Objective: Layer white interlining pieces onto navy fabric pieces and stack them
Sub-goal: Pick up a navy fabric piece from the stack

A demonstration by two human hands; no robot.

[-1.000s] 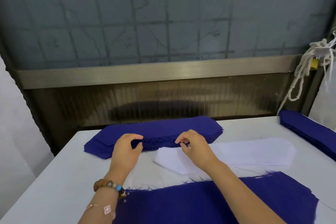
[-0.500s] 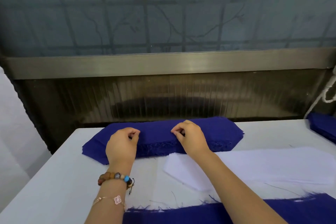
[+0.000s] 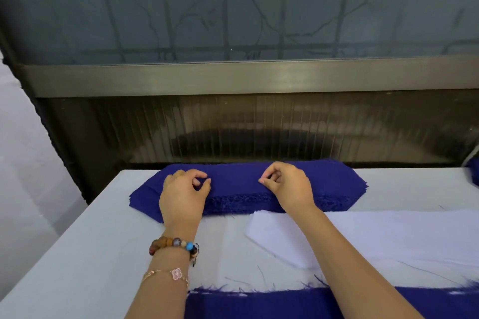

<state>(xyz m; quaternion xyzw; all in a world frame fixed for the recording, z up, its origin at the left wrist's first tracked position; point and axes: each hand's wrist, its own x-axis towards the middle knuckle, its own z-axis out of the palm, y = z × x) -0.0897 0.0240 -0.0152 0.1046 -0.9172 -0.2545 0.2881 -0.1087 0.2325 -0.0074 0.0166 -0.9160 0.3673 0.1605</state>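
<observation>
Metal rail (image 3: 233, 77) behind navy stack (image 3: 238, 184); white interlining (image 3: 388, 235) just beside.

Both forearms are reaching toward twelve o'clock, the right one angling in from five. Left hand (image 3: 182, 198) is lying knuckles-up, fingers curling, thumb and forefinger almost touching, pointing to three. Right hand (image 3: 291, 189) is curling too, thumb and forefinger tips meeting toward nine; can't tell if either is gripping.
</observation>
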